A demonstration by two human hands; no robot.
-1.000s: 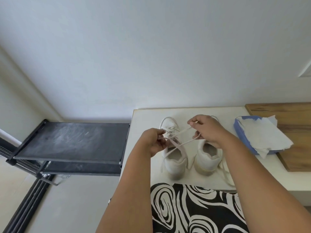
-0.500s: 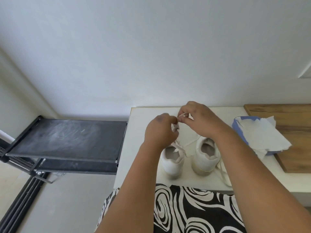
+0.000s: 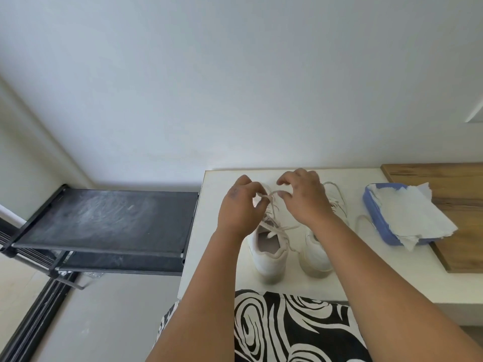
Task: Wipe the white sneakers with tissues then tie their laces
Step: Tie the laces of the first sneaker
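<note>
The left hand has its fingers curled narrow, pinching a lace of the left sneaker above its tongue. The right hand sits at 3 o'clock of the left one, close but apart, its fingers half open and bent like a claw; the thumb looks to touch the lace loop, though I cannot tell whether it pinches it. The lace ends cross between the two hands and trail down loosely over the shoe's opening.

Both sneakers are white, heels toward the person, standing side by side on the white counter. The right sneaker, at 3 o'clock of the left one, is largely covered by the right wrist and forearm; its lace lies slack on the counter toward 2 o'clock.

Further to 3 o'clock a blue tissue pack lies with white tissues spilling over it, resting partly on a wooden board. At 9 o'clock of the counter stands a black rack with a dusty top shelf. A black-and-white patterned garment fills the lower edge between the forearms.
</note>
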